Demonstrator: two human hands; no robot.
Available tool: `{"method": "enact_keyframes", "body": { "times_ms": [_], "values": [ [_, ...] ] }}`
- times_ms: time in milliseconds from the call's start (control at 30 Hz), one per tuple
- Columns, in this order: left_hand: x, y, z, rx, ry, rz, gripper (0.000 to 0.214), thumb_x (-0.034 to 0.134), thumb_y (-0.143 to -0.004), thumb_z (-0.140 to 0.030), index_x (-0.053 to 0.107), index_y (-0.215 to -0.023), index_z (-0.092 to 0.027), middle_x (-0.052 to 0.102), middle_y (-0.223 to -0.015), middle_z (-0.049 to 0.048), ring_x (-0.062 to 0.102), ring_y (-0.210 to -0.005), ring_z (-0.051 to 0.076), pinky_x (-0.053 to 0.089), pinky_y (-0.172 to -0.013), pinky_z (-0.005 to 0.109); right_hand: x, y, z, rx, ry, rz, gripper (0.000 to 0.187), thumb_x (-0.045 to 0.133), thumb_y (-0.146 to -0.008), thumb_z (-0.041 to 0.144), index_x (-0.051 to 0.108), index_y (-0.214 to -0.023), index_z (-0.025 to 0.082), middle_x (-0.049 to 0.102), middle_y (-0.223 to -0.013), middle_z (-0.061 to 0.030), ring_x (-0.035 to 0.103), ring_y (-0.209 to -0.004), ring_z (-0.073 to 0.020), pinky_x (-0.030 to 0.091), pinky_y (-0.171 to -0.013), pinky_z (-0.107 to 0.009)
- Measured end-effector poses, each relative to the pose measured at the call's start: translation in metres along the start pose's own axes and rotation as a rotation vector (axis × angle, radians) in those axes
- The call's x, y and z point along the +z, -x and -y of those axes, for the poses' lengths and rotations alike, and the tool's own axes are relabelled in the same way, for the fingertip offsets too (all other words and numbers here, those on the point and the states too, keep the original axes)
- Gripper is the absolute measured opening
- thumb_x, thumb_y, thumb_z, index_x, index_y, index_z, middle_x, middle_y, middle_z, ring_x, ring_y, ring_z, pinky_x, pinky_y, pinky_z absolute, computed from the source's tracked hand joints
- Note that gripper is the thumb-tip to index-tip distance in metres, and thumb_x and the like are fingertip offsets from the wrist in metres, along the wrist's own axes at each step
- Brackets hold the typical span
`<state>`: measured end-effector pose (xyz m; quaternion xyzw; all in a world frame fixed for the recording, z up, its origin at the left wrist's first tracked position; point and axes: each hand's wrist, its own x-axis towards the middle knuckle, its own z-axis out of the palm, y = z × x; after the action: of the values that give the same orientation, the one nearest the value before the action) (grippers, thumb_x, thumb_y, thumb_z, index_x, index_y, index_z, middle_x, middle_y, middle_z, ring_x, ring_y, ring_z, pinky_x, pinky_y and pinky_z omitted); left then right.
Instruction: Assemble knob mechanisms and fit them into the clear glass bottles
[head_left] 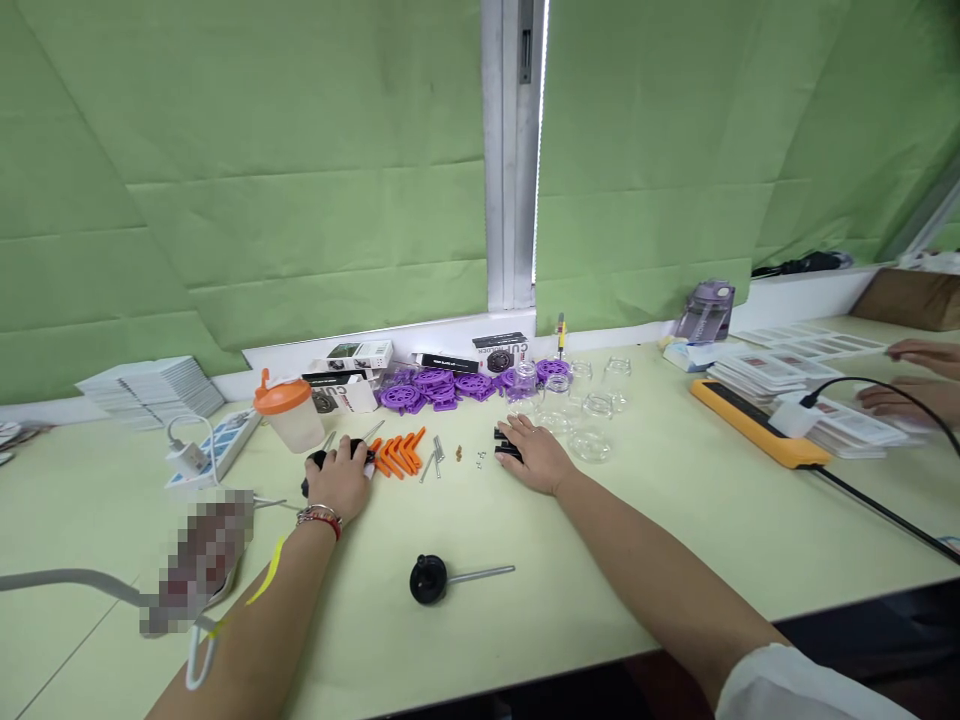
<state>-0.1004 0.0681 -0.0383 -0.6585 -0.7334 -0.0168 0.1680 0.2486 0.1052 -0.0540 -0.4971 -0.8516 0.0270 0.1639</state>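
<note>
My left hand lies at the left with its fingers curled over black round parts, which they partly hide. Thin metal rods stick out around these parts. At the centre right, my right hand has its fingers closed around small black pieces, whose ends poke out to the left. Between the hands lie a row of orange bent pieces, several metal screws, small brass bits and tiny silver nuts. Nearer to me, a black round part with a metal rod lies alone.
Purple wheel-like parts, boxes and glass jars line the back. An orange-lidded cup, a power strip and a grey stand arm are left. Right are an orange power strip, stacked cards and another person's hands.
</note>
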Motion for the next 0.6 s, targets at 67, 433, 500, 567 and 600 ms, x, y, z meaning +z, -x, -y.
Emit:
{"method": "enact_keyframes", "body": {
  "times_ms": [67, 433, 500, 567, 600],
  "values": [
    [0.0, 0.0, 0.0, 0.012, 0.008, -0.003, 0.048, 0.032, -0.085, -0.029, 0.047, -0.13, -0.02, 0.036, -0.144, 0.0177, 0.044, -0.119, 0.034, 0.025, -0.095, 0.059, 0.0, 0.0, 0.001, -0.004, 0.009, -0.005, 0.066, 0.025, -0.09, 0.056, 0.029, -0.143, 0.017, 0.029, -0.149, -0.0125, 0.02, -0.138, -0.0282, 0.022, -0.105, -0.044],
    [-0.022, 0.011, -0.01, 0.117, 0.086, -0.14, 0.052, 0.037, -0.084, -0.035, 0.047, -0.129, -0.01, 0.037, -0.143, 0.0186, 0.032, -0.131, 0.033, 0.014, -0.108, 0.054, -0.013, -0.004, 0.025, -0.068, 0.087, -0.156, 0.038, 0.034, -0.093, 0.03, 0.057, -0.12, 0.017, 0.059, -0.114, -0.012, 0.046, -0.108, -0.025, 0.021, -0.1, -0.04],
    [-0.039, 0.018, -0.018, 0.186, 0.128, -0.155, 0.046, 0.038, -0.083, -0.031, 0.053, -0.121, -0.01, 0.041, -0.14, 0.0184, 0.038, -0.126, 0.032, 0.023, -0.106, 0.047, -0.012, -0.008, 0.037, -0.123, 0.101, -0.108, 0.034, 0.037, -0.092, 0.027, 0.061, -0.116, 0.02, 0.06, -0.108, -0.0106, 0.047, -0.103, -0.0241, 0.026, -0.095, -0.038],
    [-0.058, 0.027, -0.027, 0.233, 0.231, -0.111, 0.037, 0.036, -0.084, -0.029, 0.061, -0.107, -0.015, 0.054, -0.125, 0.0149, 0.051, -0.111, 0.028, 0.037, -0.094, 0.039, -0.009, -0.015, 0.051, -0.165, 0.11, -0.062, 0.032, 0.039, -0.092, 0.026, 0.062, -0.114, 0.023, 0.06, -0.104, -0.009, 0.048, -0.098, -0.023, 0.029, -0.088, -0.037],
    [-0.067, 0.033, -0.032, 0.228, 0.306, -0.04, 0.034, 0.033, -0.086, -0.03, 0.063, -0.097, -0.018, 0.062, -0.108, 0.0121, 0.057, -0.098, 0.026, 0.042, -0.084, 0.037, -0.006, -0.019, 0.058, -0.178, 0.113, -0.041, 0.032, 0.04, -0.092, 0.025, 0.063, -0.114, 0.024, 0.06, -0.102, -0.0085, 0.048, -0.097, -0.0227, 0.03, -0.086, -0.036]
  ]
}}
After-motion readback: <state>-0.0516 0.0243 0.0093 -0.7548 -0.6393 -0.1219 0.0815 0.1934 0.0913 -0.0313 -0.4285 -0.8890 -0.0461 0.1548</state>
